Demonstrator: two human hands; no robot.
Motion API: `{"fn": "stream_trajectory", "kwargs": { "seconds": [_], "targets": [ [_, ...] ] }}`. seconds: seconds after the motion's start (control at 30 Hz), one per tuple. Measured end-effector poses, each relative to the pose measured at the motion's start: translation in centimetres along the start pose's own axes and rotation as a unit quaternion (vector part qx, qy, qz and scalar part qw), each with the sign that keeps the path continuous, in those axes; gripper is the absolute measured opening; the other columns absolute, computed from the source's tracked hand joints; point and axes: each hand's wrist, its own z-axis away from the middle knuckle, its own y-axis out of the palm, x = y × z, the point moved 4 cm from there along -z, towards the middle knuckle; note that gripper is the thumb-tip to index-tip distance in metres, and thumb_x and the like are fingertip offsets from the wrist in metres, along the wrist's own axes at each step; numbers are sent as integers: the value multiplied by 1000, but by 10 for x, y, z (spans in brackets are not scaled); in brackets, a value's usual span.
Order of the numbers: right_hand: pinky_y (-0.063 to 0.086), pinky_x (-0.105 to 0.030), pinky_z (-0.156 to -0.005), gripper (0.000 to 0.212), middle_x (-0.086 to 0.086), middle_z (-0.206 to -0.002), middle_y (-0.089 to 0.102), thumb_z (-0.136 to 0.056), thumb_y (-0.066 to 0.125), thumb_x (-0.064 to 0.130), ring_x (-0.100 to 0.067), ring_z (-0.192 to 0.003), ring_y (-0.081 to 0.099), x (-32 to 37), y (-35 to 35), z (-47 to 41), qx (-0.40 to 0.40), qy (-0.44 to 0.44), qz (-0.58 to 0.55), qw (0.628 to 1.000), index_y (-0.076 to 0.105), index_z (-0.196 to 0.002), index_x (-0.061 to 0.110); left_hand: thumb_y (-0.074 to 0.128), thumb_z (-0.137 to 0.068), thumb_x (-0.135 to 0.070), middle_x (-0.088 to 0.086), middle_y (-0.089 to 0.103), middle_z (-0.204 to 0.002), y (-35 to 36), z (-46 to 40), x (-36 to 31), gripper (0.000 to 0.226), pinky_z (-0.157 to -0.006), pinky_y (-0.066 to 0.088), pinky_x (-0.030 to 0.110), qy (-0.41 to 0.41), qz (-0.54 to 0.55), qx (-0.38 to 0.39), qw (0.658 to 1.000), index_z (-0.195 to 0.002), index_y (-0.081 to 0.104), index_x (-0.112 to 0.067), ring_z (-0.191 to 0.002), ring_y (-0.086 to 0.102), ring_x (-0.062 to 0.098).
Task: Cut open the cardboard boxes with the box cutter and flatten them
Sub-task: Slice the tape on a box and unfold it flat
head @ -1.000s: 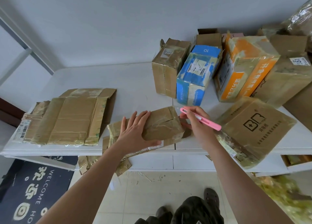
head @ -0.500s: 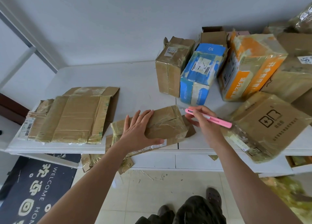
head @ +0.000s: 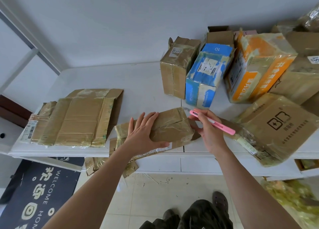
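At the near edge of the white worktop (head: 141, 83), the left hand (head: 144, 135) lies flat on top of a small taped cardboard box (head: 170, 125), fingers straight and slightly spread, pointing away from the person, thumb hooked along the box's near side. Its forearm reaches in from the lower left. Just right of the box, the right hand (head: 209, 133) pinches a pink box cutter (head: 211, 121) like a pen, fingers curled round its front half; the tip sits at the box's far right corner, the tail slanting down toward a brown box with a printed logo (head: 279, 126). Flattened cardboard (head: 74, 118) lies to the left on the worktop. Behind stand 3 more boxes: a brown one (head: 177, 64), a blue one (head: 205, 78) and an orange one (head: 259, 66).
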Motion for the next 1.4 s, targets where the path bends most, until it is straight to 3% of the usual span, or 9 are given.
{"fn": "stream_trajectory", "kwargs": {
  "seconds": [0.33, 0.73, 1.1, 1.27, 1.4],
  "targets": [
    [53, -62, -90, 19, -10, -90, 73, -98, 57, 14, -23, -94, 71, 3, 2, -4, 26, 29, 17, 999, 75, -94, 18, 47, -60, -87, -17, 3, -160, 1, -2, 3, 117, -110, -25, 43, -5, -4, 3, 1000, -154, 0, -36, -149, -10, 14],
    [58, -51, -85, 13, -6, -96, 74, -96, 53, -1, -22, -93, 71, 0, -23, 14, 90, 23, 10, 996, 66, -99, -2, 42, -60, -89, -18, 2, -160, 3, -3, 4, 118, -111, -25, 44, -11, -12, 7, 1000, -155, -2, -35, -149, -9, 14],
    [59, -37, -85, 15, -7, -99, 74, -95, 56, -2, -22, -90, 72, 4, -35, 33, 120, -8, 30, 992, 69, -90, 3, 37, -56, -93, -15, 9, -158, 3, -1, 4, 121, -116, -18, 45, -8, -31, -1, 999, -155, 0, -33, -146, 2, 13],
    [58, -39, -89, 27, -9, -93, 73, -95, 58, 2, -25, -92, 72, 0, -52, 47, 155, 7, 129, 979, 74, -82, 18, 29, -55, -95, -8, 16, -154, -1, -1, 6, 121, -120, -7, 48, -33, -55, -18, 998, -155, 3, -32, -144, 12, 17],
    [60, -42, -84, 15, -8, -95, 71, -97, 56, 2, -22, -88, 70, 4, -56, 53, 112, -27, 82, 990, 66, -94, 13, 19, -52, -99, 3, 28, -143, -6, -1, -2, 124, -115, 18, 50, -95, -96, -70, 988, -153, 9, -28, -134, 28, 26]
  ]
}}
